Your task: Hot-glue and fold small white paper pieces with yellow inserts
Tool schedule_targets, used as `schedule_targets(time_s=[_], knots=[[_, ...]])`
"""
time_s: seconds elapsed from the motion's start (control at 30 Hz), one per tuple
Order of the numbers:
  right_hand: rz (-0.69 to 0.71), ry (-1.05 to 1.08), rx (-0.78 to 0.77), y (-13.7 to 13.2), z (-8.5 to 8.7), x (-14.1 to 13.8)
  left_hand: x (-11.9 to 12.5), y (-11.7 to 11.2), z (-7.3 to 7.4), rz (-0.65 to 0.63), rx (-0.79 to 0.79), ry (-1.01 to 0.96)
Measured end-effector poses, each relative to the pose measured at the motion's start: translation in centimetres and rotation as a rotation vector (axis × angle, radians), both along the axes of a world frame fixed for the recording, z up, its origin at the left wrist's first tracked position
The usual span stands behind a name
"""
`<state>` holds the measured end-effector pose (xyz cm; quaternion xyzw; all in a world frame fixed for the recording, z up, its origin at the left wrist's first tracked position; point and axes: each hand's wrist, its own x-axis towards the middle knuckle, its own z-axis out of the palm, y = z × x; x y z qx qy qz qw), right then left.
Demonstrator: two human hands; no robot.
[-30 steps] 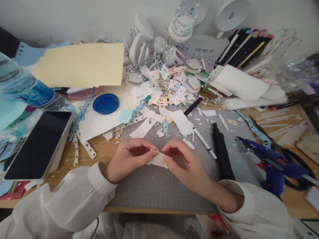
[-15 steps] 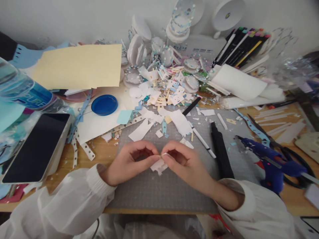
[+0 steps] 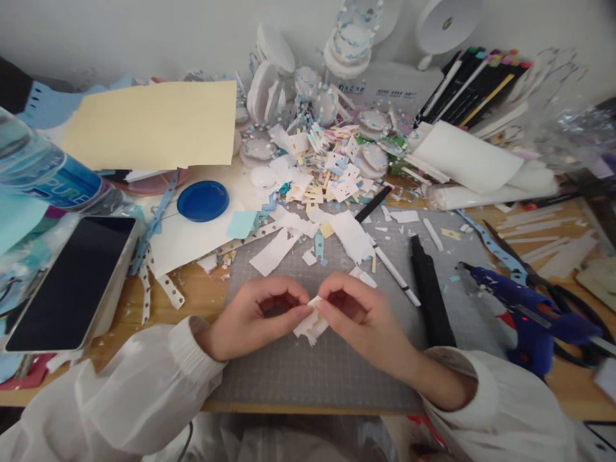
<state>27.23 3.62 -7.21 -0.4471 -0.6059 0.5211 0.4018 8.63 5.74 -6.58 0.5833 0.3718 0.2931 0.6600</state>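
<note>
Between both hands is a small piece of white paper (image 3: 312,328) with a ragged lower edge, held just above the grey cutting mat (image 3: 308,378). My left hand (image 3: 262,317) pinches its upper left side between thumb and forefinger. On the upper right side, my right hand (image 3: 360,321) pinches it the same way. The fingertips of the two hands are close together. Torn white paper strips (image 3: 273,251) lie on the mat beyond my hands. To the right of my right hand are a white pen (image 3: 395,273) and a long black object (image 3: 430,292).
A blue glue gun (image 3: 534,317) and black-handled scissors (image 3: 572,308) lie at right. On the left are a phone (image 3: 72,282), a water bottle (image 3: 58,173) and a blue round lid (image 3: 203,201). A heap of paper scraps (image 3: 332,170) and a bundle of markers (image 3: 474,86) stand behind.
My fingertips have spread slightly apart, and more of the white paper shows between them. Both hands keep their pinch. The whole view has shifted a little.
</note>
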Motion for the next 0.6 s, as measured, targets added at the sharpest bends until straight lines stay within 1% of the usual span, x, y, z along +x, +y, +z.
schedule_targets(time_s=[0.13,0.27,0.33,0.43,0.5,0.53,0.6], knots=[[0.041,-0.043,0.049,0.0,-0.1,0.2,-0.1,-0.1,0.0,0.029,0.09,0.053],[0.062,-0.094,0.079,-0.1,-0.1,0.3,-0.2,0.0,-0.1,0.013,0.226,0.112],[0.067,-0.102,0.077,-0.1,-0.2,0.2,-0.1,0.0,0.0,0.005,0.248,0.117],[0.064,-0.126,0.077,0.0,-0.2,0.2,-0.1,-0.1,0.0,-0.006,0.198,0.12],[0.071,-0.207,0.131,0.2,0.1,0.3,0.0,-0.1,0.0,-0.017,0.133,0.105],[0.078,-0.272,0.193,0.3,0.4,0.5,0.0,-0.1,0.0,-0.022,0.102,0.093],[0.085,-0.428,0.375,0.2,1.1,1.1,-0.1,0.0,-0.2,-0.027,0.069,0.084]])
